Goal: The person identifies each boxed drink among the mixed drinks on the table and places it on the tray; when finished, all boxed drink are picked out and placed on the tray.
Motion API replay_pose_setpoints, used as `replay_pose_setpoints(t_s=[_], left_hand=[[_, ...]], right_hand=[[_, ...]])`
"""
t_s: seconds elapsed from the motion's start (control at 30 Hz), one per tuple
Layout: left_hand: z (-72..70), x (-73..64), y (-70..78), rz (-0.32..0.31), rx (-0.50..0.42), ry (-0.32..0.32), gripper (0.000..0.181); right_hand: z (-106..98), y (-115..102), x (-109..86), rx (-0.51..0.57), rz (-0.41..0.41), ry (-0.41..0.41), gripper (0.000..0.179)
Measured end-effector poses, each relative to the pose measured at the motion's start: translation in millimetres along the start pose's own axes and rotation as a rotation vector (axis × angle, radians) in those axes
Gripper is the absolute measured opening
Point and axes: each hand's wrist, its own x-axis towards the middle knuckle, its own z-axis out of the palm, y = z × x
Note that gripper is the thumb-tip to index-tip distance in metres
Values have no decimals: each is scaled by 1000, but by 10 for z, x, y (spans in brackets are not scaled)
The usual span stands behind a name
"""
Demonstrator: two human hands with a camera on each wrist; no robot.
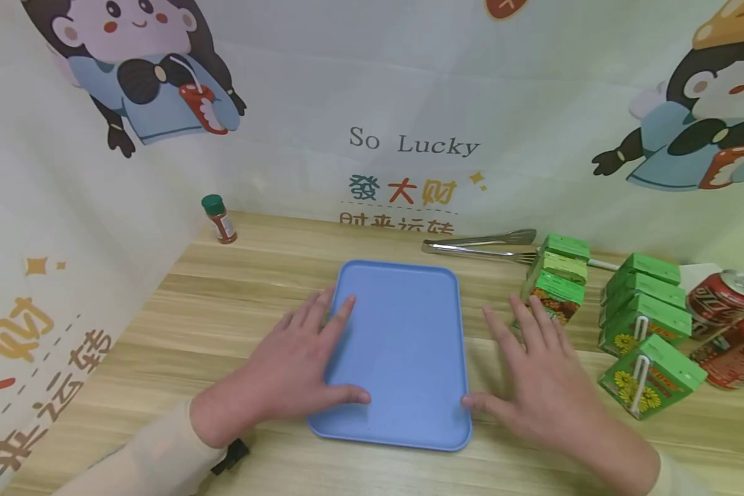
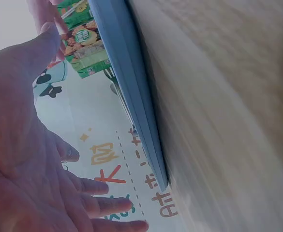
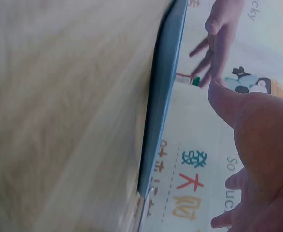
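A blue rectangular tray [image 1: 403, 344] lies flat on the wooden table, its inside bare. My left hand [image 1: 294, 358] is spread at the tray's left side, with the thumb reaching over the surface. In the left wrist view, the palm and fingers [image 2: 97, 205] are seen beside the tray's edge [image 2: 131, 82], holding nothing. To the tray's right is my right hand [image 1: 542, 375], fingers spread and thumb tip at the right rim; whether it touches cannot be told. The right wrist view shows that hand [image 3: 269, 140] with nothing in its grasp, near the tray's side [image 3: 163, 96].
Several green drink cartons [image 1: 645, 310] and two red cans [image 1: 725, 296] stand at the right. A nearer carton group [image 1: 554, 296] is by my right fingertips. Metal tongs [image 1: 480, 244] lie at the back. A green-capped spice jar [image 1: 220, 219] stands back left, before the printed cloth [image 1: 285, 138].
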Motion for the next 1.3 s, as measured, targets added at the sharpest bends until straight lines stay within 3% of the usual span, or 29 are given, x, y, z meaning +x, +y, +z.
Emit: replay_pose_setpoints(t_s=[0.33, 0.67, 1.07, 1.3], left_hand=[[4, -72, -142, -91, -129, -13, 133], [-30, -24, -210, -205, -190, -41, 127], [-48, 10, -270, -269, -295, -110, 119], [-54, 35, -294, -284, -397, -135, 104]], right_hand=[[-86, 164, 53, 9, 64, 120, 124], [-73, 365, 123, 45, 114, 186, 123], [-32, 512, 183, 74, 128, 250, 119], [-27, 582, 216, 92, 180, 224, 118]])
